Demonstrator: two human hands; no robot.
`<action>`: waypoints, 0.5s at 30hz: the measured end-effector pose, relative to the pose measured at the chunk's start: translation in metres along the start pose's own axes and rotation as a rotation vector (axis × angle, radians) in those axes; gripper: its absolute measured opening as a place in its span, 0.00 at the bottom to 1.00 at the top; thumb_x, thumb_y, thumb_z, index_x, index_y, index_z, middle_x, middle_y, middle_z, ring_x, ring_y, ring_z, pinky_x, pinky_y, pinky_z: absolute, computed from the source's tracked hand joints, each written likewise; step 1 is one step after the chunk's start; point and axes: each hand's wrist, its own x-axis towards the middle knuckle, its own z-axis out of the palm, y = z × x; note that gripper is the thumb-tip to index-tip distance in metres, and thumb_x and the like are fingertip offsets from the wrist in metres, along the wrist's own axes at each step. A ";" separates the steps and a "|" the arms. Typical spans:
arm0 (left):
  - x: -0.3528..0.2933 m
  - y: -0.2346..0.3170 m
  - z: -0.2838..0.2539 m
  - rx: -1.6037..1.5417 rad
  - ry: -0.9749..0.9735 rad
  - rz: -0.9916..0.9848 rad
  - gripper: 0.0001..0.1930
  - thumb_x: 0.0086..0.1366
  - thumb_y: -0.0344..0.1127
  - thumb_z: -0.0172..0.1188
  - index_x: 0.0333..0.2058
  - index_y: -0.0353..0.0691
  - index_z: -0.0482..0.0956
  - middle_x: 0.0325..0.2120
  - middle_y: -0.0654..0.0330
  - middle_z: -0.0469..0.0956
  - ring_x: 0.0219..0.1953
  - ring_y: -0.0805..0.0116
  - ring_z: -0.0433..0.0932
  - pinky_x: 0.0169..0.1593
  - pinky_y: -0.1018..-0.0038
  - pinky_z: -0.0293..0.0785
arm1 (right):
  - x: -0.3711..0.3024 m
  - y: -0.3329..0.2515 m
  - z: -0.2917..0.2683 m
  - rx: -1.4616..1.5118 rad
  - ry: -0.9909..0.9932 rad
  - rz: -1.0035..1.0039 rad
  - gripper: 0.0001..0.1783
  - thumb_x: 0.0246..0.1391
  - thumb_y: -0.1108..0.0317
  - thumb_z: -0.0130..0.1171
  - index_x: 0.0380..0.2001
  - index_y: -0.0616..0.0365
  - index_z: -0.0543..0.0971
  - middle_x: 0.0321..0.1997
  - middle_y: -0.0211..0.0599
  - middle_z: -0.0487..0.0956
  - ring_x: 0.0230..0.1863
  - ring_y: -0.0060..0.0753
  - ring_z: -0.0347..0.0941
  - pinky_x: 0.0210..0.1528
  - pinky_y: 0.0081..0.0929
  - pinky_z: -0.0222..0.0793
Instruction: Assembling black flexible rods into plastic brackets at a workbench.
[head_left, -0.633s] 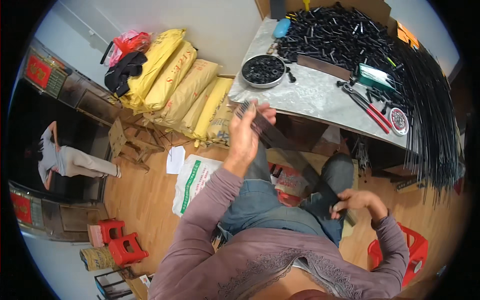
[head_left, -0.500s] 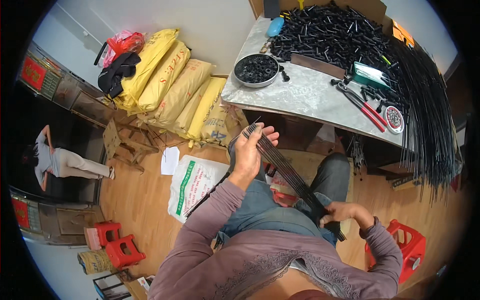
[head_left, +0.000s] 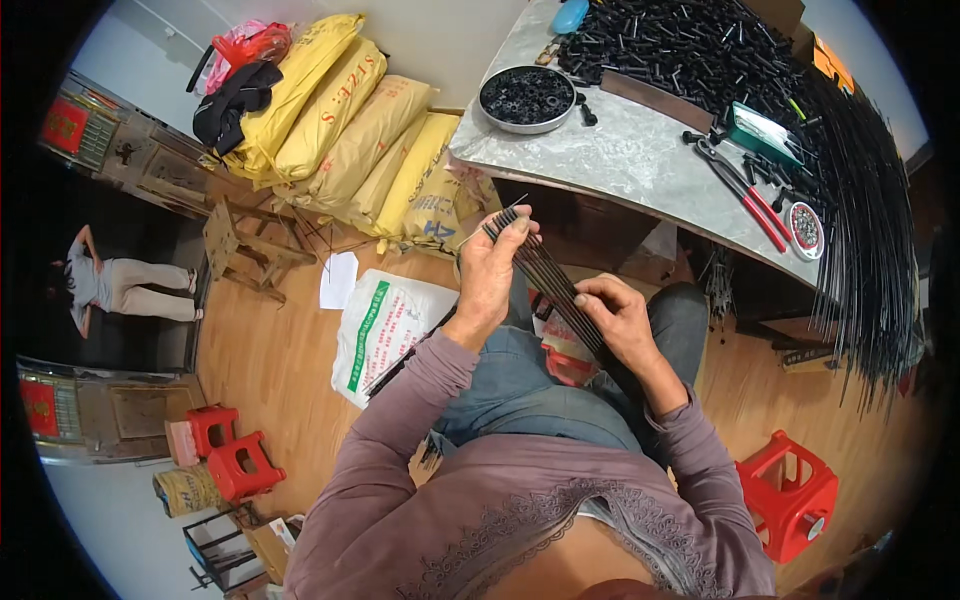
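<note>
A bundle of long thin black rods [head_left: 553, 290] slants across my lap, its upper end toward the table. My left hand [head_left: 486, 275] is closed round that upper end, thumb on top, with the tips fanned out slightly. Partway down, my right hand [head_left: 625, 325] grips the same rods between thumb and curled fingers. The bundle's lower end is dark against my jeans and partly hidden by my right forearm. More dark rods lie beside my left forearm, over a white printed sack [head_left: 400, 325] on the floor.
The grey table [head_left: 620, 165] ahead holds heaped black parts [head_left: 680, 60], a round dish [head_left: 528, 128] of black rings, a red-handled tool [head_left: 750, 200] and a small dish of metal bits. Long rods [head_left: 865, 220] overhang its right end. A red stool [head_left: 785, 490] stands right; a person [head_left: 130, 285] stands far left.
My right hand has moved up along the bundle from near its lower end, toward my left hand. My left hand has shifted slightly up and left. The view has tilted a little.
</note>
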 end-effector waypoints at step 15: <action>-0.002 0.005 0.009 0.198 0.021 0.142 0.17 0.63 0.32 0.58 0.50 0.33 0.74 0.34 0.63 0.77 0.32 0.77 0.76 0.39 0.81 0.72 | -0.002 0.013 0.000 0.058 0.109 0.050 0.08 0.55 0.70 0.57 0.35 0.65 0.78 0.24 0.23 0.72 0.24 0.12 0.64 0.26 0.14 0.60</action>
